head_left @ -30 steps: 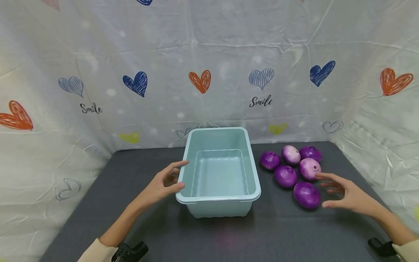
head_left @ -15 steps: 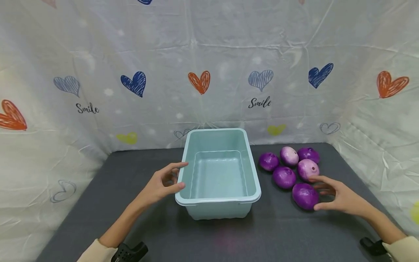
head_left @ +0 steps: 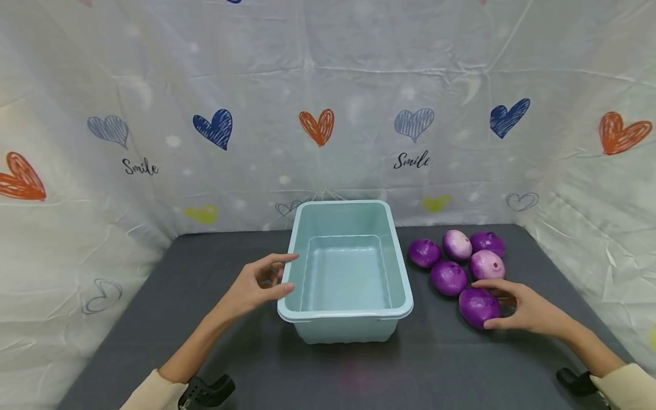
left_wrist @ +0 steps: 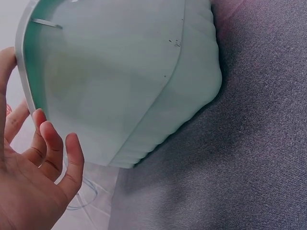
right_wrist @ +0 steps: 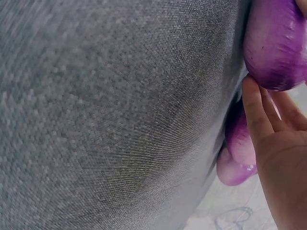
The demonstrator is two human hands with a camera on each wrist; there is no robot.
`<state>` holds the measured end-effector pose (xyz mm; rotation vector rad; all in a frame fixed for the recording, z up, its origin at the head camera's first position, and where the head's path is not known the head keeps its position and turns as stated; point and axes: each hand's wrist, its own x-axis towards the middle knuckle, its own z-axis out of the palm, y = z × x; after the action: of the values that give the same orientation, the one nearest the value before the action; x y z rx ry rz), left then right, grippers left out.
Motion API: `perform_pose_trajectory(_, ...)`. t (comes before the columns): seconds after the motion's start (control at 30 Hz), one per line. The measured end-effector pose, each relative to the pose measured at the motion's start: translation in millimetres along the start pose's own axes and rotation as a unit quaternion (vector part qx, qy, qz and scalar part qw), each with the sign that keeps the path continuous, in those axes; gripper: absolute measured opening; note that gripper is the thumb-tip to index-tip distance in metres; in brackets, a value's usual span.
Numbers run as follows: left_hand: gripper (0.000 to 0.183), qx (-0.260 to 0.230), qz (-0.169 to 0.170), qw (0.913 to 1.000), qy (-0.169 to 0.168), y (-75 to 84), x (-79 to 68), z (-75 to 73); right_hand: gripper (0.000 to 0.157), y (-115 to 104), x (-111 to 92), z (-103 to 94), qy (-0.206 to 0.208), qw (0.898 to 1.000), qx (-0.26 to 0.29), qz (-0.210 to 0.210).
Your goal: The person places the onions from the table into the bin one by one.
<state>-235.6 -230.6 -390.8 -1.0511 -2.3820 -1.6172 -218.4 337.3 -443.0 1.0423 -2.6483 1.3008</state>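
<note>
On a dark grey desk [head_left: 307, 376], before a white curtain [head_left: 353, 51] printed with hearts and the word "Smile," a person works with two bare hands. At far left, a cream sleeve [head_left: 154, 392] ends at a black wrist strap [head_left: 205, 393]. The left hand [head_left: 251, 285] meets the left rim of a pale blue-green plastic basin [head_left: 345, 314], its thumb and forefinger set well apart with their tips over the edge; the other fingers bend loosely outside the wall. The basin stands upright at the center of the desk, its smooth floor in view.

Just right of it sit six red onions in a loose cluster: a deep purple one [head_left: 424, 253] at the cluster's left, another [head_left: 449, 278] nearer the camera, a pale one [head_left: 457, 245] behind, then the nearest onion [head_left: 479, 307], a pink one [head_left: 487, 265] beyond it and a purple one [head_left: 488, 243] at the rear. The right hand [head_left: 530, 310] holds the nearest onion from its right side, fingers and thumb curved around it as it rests on the desk. A second black strap [head_left: 576, 381] and cream sleeve [head_left: 627, 388] follow at far right.
</note>
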Motion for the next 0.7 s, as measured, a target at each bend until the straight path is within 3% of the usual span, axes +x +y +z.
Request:
perform_pose_trajectory(0.4, 0.049, 0.005, -0.002, 1.0, 0.005, -0.1, -0.6, -1.1, 0.065, -2, 2, -14.5, 0.001, 0.998, 0.06, 0.005)
perform_pose_trajectory(0.7, 0.049, -0.003, -0.004, 1.0, 0.002, 3.0, -1.0, -0.4, 0.066, -15, 18, -27.1, 0.009, 0.994, 0.104, -0.015)
